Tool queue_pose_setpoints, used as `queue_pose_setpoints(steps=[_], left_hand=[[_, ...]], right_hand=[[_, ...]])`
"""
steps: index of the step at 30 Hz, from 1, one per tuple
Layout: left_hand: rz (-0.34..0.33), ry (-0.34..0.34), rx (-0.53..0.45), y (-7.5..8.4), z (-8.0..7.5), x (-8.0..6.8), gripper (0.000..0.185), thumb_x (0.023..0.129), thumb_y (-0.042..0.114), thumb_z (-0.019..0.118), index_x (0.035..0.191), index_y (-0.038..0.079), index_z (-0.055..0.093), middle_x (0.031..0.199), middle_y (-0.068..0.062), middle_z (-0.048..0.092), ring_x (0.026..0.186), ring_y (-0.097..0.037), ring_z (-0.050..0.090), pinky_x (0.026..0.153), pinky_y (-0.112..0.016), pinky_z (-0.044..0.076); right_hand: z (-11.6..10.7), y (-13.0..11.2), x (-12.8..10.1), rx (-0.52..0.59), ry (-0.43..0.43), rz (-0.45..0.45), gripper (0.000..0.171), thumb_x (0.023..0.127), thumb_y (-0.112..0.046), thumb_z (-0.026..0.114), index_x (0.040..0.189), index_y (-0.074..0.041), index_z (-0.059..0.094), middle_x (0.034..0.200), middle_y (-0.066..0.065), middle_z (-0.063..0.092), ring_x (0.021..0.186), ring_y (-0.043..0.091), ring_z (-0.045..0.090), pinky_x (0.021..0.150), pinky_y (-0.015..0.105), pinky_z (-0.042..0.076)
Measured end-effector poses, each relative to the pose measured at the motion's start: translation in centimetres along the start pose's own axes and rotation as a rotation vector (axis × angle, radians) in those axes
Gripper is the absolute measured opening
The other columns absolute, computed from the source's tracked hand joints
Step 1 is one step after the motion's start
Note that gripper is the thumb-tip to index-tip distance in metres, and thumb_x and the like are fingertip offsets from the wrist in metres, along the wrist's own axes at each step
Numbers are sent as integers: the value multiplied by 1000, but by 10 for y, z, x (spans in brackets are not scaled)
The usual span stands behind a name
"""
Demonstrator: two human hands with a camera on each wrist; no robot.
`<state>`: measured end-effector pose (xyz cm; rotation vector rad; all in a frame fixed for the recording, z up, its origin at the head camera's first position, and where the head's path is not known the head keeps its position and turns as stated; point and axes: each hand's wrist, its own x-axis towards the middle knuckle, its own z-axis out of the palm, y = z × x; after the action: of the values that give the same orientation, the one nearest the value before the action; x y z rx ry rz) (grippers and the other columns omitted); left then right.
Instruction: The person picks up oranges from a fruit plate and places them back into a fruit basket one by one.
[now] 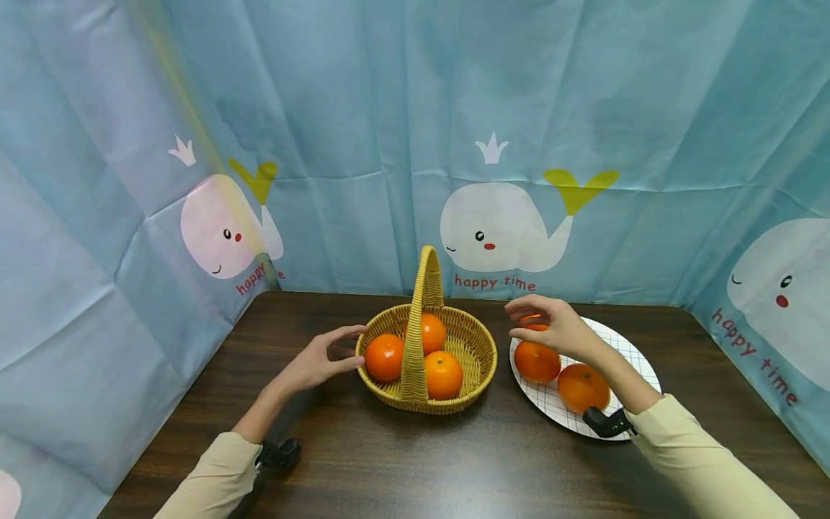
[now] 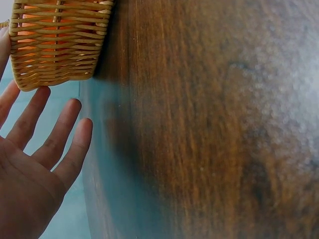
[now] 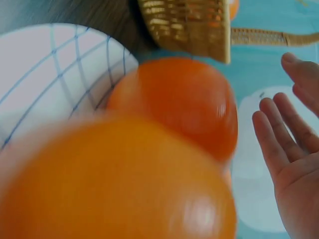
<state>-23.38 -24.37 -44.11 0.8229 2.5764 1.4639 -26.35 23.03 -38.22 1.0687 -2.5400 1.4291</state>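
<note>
Brown table point(image 1: 376, 461) beneath basket point(image 1: 477, 350), blue curtain point(image 1: 337, 101)

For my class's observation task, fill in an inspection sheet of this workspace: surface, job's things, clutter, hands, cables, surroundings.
Surface: dark wood-grain table, slightly glossy.
Job's things: upright wicker basket, three orange fruits visible inside; white grid-patterned plate, two fruits plainly visible, another partly hidden by the right hand.
Clutter: nothing seen.
Hands: left hand, fingers spread at the basket's left rim; right hand above the plate, holding nothing. Each wrist wears a black device.
Cables: nothing seen.
Surroundings: light-blue whale-print curtain behind and at both sides.
</note>
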Motion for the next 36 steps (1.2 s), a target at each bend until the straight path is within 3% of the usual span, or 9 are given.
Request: queue_pose_setpoints(steps=[4, 8, 22, 36], left_hand=[[1, -2, -15, 0, 0, 0, 58, 97, 15, 73, 148, 3, 50, 147, -19, 50, 121, -44, 57, 99, -60, 46], [2, 0, -12, -1, 0, 0, 58, 97, 14, 72, 148, 3, 50, 147, -19, 50, 119, -44, 58, 98, -59, 47], [5, -2, 5, 0, 0, -1, 57, 97, 16, 73, 148, 3, 50, 146, -19, 51, 117, -44, 59, 97, -56, 50], [14, 5, 3, 0, 0, 0, 57, 97, 15, 73, 148, 3, 50, 144, -19, 53, 119, -44, 58, 98, -57, 48]], right_hand=[[-12, 3, -9, -17, 6, 1, 38, 90, -3, 78, 126, -5, 66, 119, 13, 67, 107, 36, 67, 87, 35, 57], [-23, 7, -17, -59, -3, 5, 39, 90, -4, 78, 126, -2, 65, 120, 17, 67, 105, 34, 68, 86, 32, 57], [-49, 16, -47, -132, 8, 77, 41, 91, -12, 79, 128, -1, 64, 121, 16, 67, 104, 34, 68, 85, 22, 55], [-60, 23, -69, -178, 40, 84, 40, 89, -6, 79, 126, -2, 65, 118, 14, 66, 101, 30, 69, 83, 26, 57]])
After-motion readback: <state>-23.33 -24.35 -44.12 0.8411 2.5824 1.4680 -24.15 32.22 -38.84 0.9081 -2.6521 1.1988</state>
